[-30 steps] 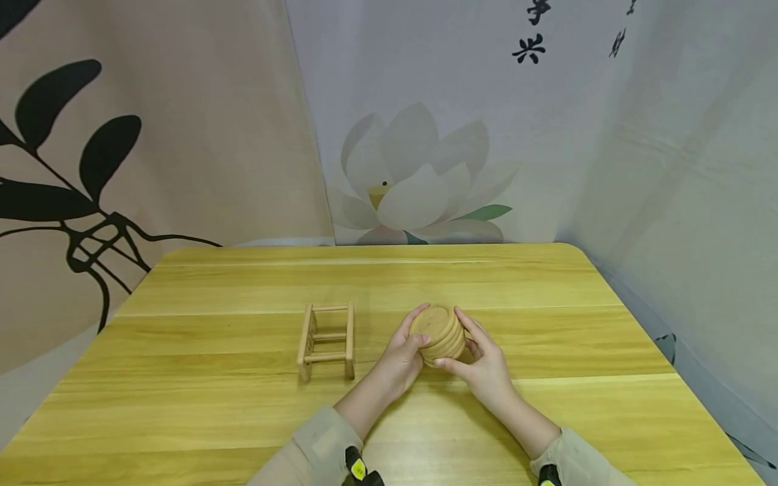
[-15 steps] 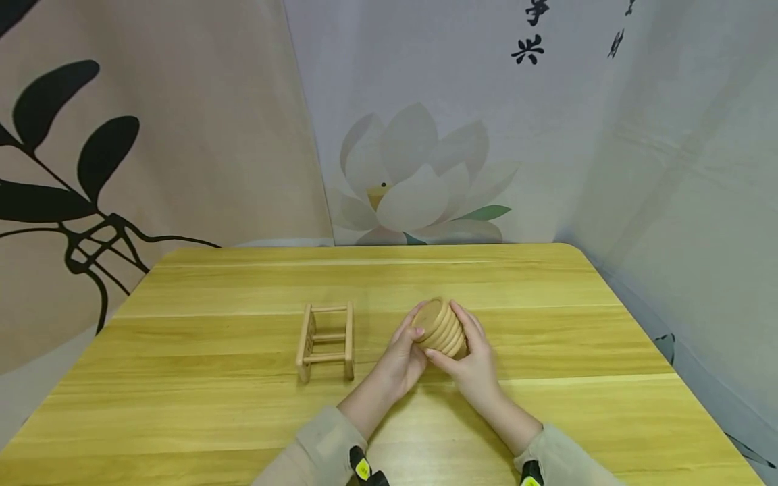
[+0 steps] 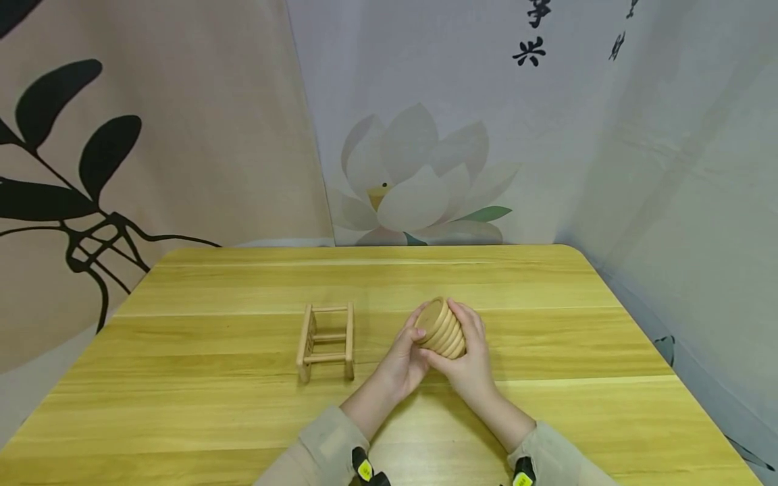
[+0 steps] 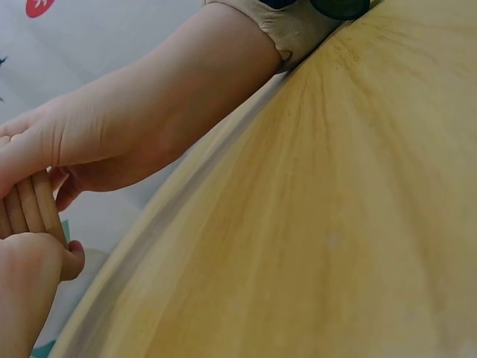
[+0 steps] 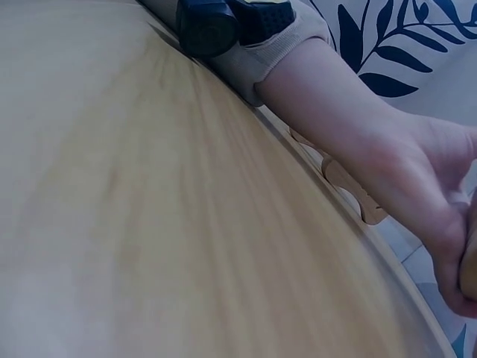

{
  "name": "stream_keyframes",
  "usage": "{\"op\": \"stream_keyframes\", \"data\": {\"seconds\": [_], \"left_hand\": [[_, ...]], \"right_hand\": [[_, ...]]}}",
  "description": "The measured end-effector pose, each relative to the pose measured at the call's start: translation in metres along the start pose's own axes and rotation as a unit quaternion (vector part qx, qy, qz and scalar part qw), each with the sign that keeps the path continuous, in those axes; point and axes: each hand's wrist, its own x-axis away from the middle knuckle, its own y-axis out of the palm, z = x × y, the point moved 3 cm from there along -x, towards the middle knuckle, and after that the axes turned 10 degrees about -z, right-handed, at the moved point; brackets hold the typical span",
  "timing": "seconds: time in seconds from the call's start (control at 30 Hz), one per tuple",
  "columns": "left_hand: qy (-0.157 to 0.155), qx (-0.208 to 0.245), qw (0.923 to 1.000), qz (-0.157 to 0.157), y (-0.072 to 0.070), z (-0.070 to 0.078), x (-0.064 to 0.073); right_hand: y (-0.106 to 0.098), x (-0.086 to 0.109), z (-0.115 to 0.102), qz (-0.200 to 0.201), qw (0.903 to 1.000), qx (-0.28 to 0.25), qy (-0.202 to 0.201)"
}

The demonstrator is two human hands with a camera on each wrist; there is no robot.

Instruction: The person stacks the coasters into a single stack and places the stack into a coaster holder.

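Several round wooden coasters [image 3: 446,332] form a tilted stack between both hands, over the middle of the table. My left hand [image 3: 401,361] grips the stack from the left, thumb on the face of the front coaster. From the other side my right hand [image 3: 471,361] holds it, fingers over the upper edge and thumb along the lower edge. In the left wrist view the coaster edges [image 4: 30,207] show between the two hands. A small wooden rack [image 3: 348,341] with side frames and crossbars stands to the left of my left hand.
The wooden table [image 3: 200,378] reaches back to a printed curtain [image 3: 231,121] with a lotus, leaves and dark characters. Beige sleeves with black wrist devices [image 3: 523,471] lie over the near part of the table.
The stack has tilted further, so more coaster edges show. My right hand has shifted left and closed more around it. The rack has stayed in place.
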Motion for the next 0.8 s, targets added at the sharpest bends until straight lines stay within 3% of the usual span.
{"op": "stream_keyframes", "data": {"seconds": [0.53,0.8], "left_hand": [[-0.021,-0.028,0.9991,-0.024,0.001,-0.002,0.001],[-0.029,-0.054,0.9974,-0.038,0.002,-0.004,0.001]], "right_hand": [[-0.003,0.000,0.007,-0.002,0.9994,-0.009,-0.032],[-0.004,0.000,0.032,0.004,0.9992,-0.002,-0.040]]}}
